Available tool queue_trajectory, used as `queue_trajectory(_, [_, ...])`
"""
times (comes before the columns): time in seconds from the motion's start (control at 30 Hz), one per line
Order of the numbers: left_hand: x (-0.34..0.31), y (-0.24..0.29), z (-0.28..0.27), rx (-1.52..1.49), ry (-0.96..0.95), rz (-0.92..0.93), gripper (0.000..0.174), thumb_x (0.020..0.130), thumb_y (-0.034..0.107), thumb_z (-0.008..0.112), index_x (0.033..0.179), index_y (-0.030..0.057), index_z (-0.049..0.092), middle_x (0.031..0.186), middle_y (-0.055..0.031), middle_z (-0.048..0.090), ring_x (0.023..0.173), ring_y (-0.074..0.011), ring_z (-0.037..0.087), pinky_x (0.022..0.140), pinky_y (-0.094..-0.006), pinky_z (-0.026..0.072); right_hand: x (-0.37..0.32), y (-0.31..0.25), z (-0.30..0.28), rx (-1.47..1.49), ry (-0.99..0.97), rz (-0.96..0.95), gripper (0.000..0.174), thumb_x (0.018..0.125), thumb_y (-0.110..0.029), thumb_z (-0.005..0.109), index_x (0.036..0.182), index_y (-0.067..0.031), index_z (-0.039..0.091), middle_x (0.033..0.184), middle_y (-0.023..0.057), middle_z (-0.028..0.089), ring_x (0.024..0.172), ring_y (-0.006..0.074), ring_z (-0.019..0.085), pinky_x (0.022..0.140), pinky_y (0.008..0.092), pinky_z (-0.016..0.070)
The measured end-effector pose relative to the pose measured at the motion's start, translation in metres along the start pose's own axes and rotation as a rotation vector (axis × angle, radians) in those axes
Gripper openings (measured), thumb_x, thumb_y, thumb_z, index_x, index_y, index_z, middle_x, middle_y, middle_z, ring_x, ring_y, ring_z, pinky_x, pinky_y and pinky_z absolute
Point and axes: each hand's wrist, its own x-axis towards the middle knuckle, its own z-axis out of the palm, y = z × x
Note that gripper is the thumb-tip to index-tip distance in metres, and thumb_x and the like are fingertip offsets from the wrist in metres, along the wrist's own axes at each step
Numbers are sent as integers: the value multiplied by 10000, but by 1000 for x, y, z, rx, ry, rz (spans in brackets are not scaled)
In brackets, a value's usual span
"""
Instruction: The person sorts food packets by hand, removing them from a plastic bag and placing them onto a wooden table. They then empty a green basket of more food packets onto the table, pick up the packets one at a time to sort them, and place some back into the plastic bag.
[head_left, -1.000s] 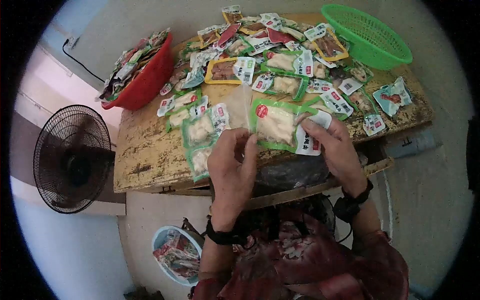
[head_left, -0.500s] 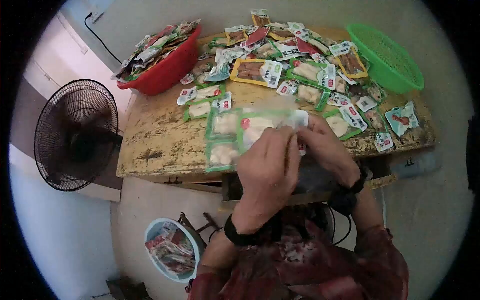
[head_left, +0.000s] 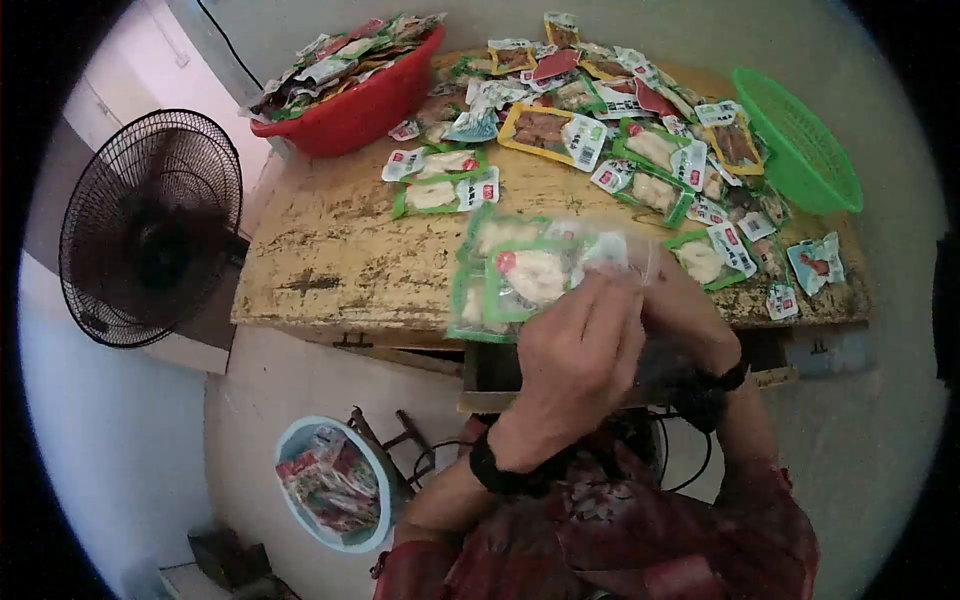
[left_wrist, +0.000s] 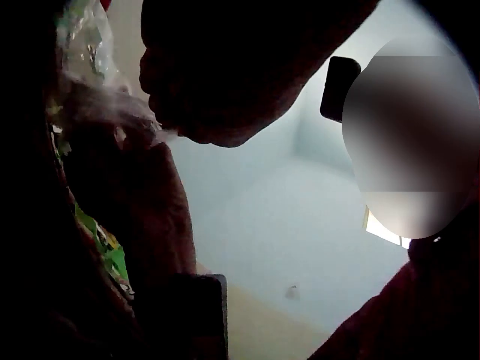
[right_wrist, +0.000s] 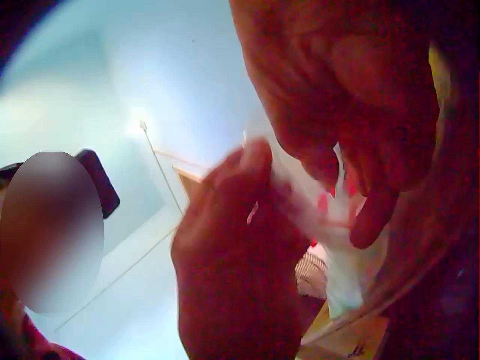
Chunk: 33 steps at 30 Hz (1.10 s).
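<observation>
In the head view, a green-edged packet of pale food (head_left: 530, 275) lies within clear plastic (head_left: 640, 258), over other green-edged packets (head_left: 478, 300) at the table's front edge. My left hand (head_left: 580, 355) pinches the clear plastic at the packet's right end. Just beyond it, my right hand (head_left: 690, 315) is partly hidden behind the left. In the right wrist view, the right hand (right_wrist: 345, 97) has its fingers curled on the plastic (right_wrist: 345, 225), close to the left hand (right_wrist: 236, 255). The left wrist view is dark; crumpled plastic (left_wrist: 112, 105) shows between the hands.
A red basin (head_left: 360, 110) heaped with packets stands at the back left, a green basket (head_left: 800, 140) at the back right. Loose packets (head_left: 650, 150) cover the table's back (head_left: 330, 230). A fan (head_left: 150, 225) stands left; a blue tub (head_left: 290, 440) is on the floor.
My left hand has moved right, from the packet's left side to its right end near the right hand. The packet now overlies the other green-edged ones. The head view has shifted.
</observation>
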Motion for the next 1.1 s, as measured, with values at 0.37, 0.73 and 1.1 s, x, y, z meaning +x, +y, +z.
queue_trajectory(0.37, [-22,-20,-13,-15,-46,80,368,796,50,796,1141,13,674,877,-124,688,725,-290,654,634,-384,518,2,-4,17,-21,-23,-278,291,939,-236,705,1113,-8,655,972,48,689,843,103,636,690,267,528])
queue_trajectory(0.73, [-41,-60,-93,374,-387,-97,1073,702,333,877,1554,36,297,1597,-193,324,1497,-432,237,1212,-530,245,0,-18,11,-11,-84,-7,363,950,-249,692,1184,19,623,770,34,657,543,101,592,488,255,475])
queue_trajectory(1.1, [-18,-63,-61,431,-375,-176,640,854,94,725,1452,77,500,1488,-190,474,1398,-401,412,1147,-497,348,50,-1,25,-20,15,-368,454,957,-152,635,1357,23,511,871,58,666,711,88,640,573,246,523])
